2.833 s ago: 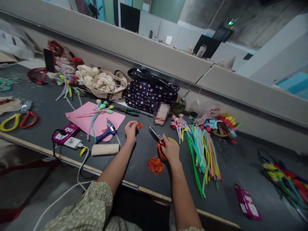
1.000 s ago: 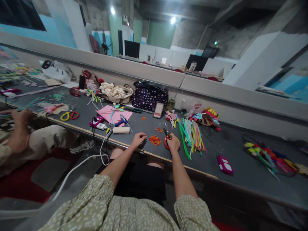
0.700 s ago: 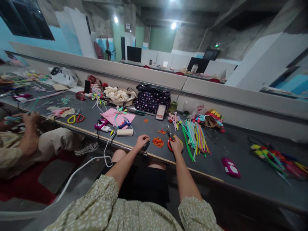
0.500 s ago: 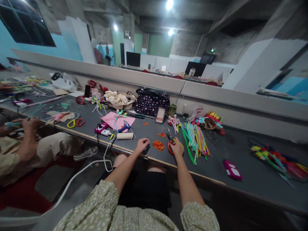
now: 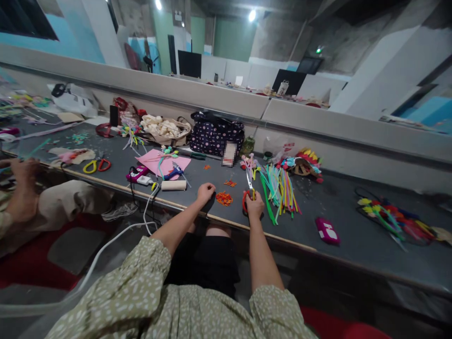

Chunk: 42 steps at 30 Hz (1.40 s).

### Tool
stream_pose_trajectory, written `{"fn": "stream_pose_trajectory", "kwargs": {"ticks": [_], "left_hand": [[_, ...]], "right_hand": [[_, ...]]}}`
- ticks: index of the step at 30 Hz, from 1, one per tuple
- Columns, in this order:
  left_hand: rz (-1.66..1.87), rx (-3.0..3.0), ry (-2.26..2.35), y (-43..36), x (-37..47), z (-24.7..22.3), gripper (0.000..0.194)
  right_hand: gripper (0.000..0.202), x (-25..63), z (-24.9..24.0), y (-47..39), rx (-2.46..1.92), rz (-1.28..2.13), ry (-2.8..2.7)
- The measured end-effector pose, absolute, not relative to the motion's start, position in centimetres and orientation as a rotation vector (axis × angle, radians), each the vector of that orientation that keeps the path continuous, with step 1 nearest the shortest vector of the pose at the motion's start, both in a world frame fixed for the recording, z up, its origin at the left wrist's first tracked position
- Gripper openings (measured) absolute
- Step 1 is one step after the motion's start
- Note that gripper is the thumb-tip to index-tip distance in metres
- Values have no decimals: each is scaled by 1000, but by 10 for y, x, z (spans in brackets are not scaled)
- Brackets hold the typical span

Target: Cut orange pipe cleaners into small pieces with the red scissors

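My right hand (image 5: 254, 205) is closed around the red and yellow handles of a pair of scissors (image 5: 250, 181), whose metal blades point away from me. To the left, my left hand (image 5: 205, 194) rests low by the table's front edge with its fingers curled in; whatever they may hold is hidden. Between both hands lies a pile of small orange pieces (image 5: 224, 198). A smaller heap of orange-red bits (image 5: 230, 183) sits just behind it. Beside my right hand are green, yellow and pink pipe cleaners (image 5: 282, 193) in a loose bundle.
Left of my hands are a cardboard tube (image 5: 173, 185), a blue glue gun (image 5: 173, 172) and pink paper (image 5: 151, 160). A dotted bag (image 5: 216, 134) stands at the back. Further right lies a magenta box (image 5: 327, 230). A co-worker's hand (image 5: 24, 172) is at far left.
The view has tilted downward, and the table appears shifted up and left. The scissors have turned in my right hand, and their blades now look brighter. My left hand stays curled.
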<state>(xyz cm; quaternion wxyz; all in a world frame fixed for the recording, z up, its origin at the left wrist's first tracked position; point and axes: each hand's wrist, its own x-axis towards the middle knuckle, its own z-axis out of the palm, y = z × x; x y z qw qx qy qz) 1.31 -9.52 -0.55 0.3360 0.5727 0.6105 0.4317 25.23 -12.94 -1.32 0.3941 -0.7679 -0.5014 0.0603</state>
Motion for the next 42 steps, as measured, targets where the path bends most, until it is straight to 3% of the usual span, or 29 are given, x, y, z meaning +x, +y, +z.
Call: {"fn": "stream_pose_trajectory", "kwargs": {"ticks": [15,22,27,35,42], "left_hand": [[578,2274,1568,-27,49,7,14],[594,2262,1527,-26,51,3,20],[962,1879,1316,-24,33,-9,12],[1238,1052,969,-38,9,-13,37],[1295,732,891,-55,3,-4,41]], "right_hand": [[53,252,-15,-129,-1939,226,-1243],[58,253,-16,-129,-1972,241,-1225],[63,254,-24,-127,-1952,228,-1218],[66,256,-36,-126,-1783,29,-1378],[62,242,-28,-140,-1784,-178,-1657]]}}
